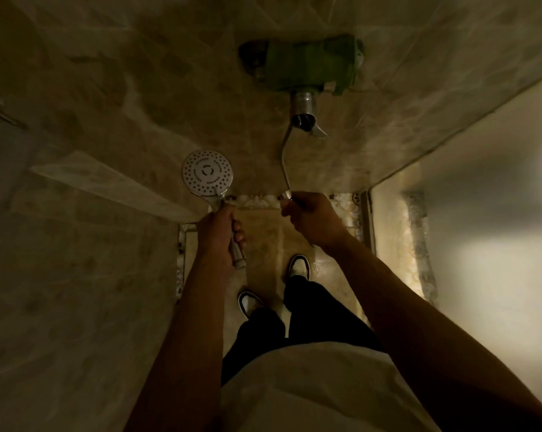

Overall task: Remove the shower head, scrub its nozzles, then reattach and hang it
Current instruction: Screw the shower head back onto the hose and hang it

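While your left hand (218,235) grips the detached shower head (207,172) by its handle, your right hand (314,220) pinches the hose (284,157) end.

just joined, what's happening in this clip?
A person stands in a dim tiled shower. The left hand grips the shower head by its handle, nozzle face turned toward the camera. The right hand holds the free end of the hose, which runs up to the wall fitting below a green-wrapped valve. Head and hose are apart, so the head is off; whether it has been scrubbed cannot be told.
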Demonstrator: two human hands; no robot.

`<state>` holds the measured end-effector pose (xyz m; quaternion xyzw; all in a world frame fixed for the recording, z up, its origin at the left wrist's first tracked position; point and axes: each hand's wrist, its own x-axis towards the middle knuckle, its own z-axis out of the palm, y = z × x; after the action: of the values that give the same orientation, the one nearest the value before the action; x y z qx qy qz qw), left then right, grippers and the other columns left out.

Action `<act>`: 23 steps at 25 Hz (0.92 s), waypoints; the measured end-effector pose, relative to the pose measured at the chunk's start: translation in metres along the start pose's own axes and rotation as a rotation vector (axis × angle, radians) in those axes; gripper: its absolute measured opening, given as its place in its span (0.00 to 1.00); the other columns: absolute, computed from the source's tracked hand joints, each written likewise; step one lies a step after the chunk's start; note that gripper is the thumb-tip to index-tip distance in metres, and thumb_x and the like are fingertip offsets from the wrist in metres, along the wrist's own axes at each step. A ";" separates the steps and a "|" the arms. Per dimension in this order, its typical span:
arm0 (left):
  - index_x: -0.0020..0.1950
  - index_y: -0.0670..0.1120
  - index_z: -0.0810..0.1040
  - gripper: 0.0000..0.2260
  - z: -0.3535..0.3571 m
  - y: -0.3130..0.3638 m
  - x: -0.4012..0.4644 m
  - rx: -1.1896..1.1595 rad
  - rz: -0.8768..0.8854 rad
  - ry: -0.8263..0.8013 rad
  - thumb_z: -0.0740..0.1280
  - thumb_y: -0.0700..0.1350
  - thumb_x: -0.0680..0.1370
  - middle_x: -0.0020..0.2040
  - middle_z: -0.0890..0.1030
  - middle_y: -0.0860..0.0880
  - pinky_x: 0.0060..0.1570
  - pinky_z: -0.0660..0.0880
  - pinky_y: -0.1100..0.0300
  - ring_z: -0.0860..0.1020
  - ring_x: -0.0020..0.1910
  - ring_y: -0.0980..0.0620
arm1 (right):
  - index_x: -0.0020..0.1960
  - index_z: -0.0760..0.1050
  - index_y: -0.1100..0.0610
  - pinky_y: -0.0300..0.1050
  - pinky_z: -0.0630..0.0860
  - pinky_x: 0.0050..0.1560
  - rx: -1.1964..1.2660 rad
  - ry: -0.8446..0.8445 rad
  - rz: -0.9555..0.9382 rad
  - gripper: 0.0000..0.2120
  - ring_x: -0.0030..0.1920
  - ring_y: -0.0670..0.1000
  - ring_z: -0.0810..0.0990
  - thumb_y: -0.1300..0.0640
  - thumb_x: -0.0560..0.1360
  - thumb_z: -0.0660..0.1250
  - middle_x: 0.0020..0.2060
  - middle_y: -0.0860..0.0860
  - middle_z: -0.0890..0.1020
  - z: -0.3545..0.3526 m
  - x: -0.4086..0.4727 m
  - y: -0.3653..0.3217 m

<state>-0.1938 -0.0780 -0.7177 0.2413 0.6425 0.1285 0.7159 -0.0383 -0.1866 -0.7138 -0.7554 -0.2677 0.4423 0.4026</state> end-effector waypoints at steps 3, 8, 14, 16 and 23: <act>0.36 0.46 0.68 0.12 -0.010 0.011 -0.018 -0.077 0.062 -0.022 0.67 0.43 0.78 0.26 0.68 0.50 0.21 0.63 0.64 0.64 0.19 0.54 | 0.47 0.82 0.55 0.46 0.72 0.34 0.010 -0.003 -0.055 0.13 0.29 0.47 0.75 0.47 0.81 0.64 0.39 0.55 0.86 0.012 -0.021 -0.014; 0.35 0.46 0.67 0.12 -0.022 0.027 -0.043 -0.151 0.148 -0.085 0.65 0.43 0.77 0.25 0.67 0.51 0.21 0.63 0.64 0.63 0.19 0.54 | 0.57 0.79 0.52 0.39 0.73 0.28 -0.003 0.000 -0.133 0.13 0.27 0.44 0.76 0.46 0.81 0.61 0.38 0.49 0.85 0.027 -0.057 -0.032; 0.35 0.47 0.67 0.13 -0.007 0.055 -0.077 -0.166 0.213 -0.243 0.64 0.45 0.78 0.23 0.67 0.53 0.20 0.63 0.66 0.64 0.18 0.55 | 0.55 0.77 0.50 0.34 0.71 0.31 -0.079 0.110 -0.204 0.11 0.28 0.40 0.78 0.45 0.81 0.63 0.37 0.44 0.86 0.040 -0.121 -0.045; 0.35 0.47 0.67 0.13 0.001 0.056 -0.088 -0.165 0.244 -0.257 0.66 0.45 0.78 0.24 0.68 0.53 0.20 0.63 0.64 0.64 0.19 0.55 | 0.51 0.78 0.51 0.33 0.70 0.32 -0.125 0.115 -0.248 0.10 0.29 0.41 0.79 0.45 0.80 0.64 0.34 0.40 0.84 0.042 -0.136 -0.047; 0.36 0.46 0.69 0.11 0.024 0.057 -0.121 -0.313 0.434 -0.149 0.67 0.44 0.77 0.25 0.69 0.51 0.22 0.66 0.62 0.65 0.20 0.53 | 0.52 0.82 0.46 0.30 0.67 0.33 -0.196 0.192 -0.432 0.08 0.34 0.38 0.78 0.45 0.78 0.67 0.35 0.38 0.80 0.023 -0.152 -0.059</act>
<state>-0.1802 -0.0935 -0.5828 0.2685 0.4937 0.3585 0.7454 -0.1325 -0.2623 -0.6017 -0.7546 -0.4251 0.2442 0.4360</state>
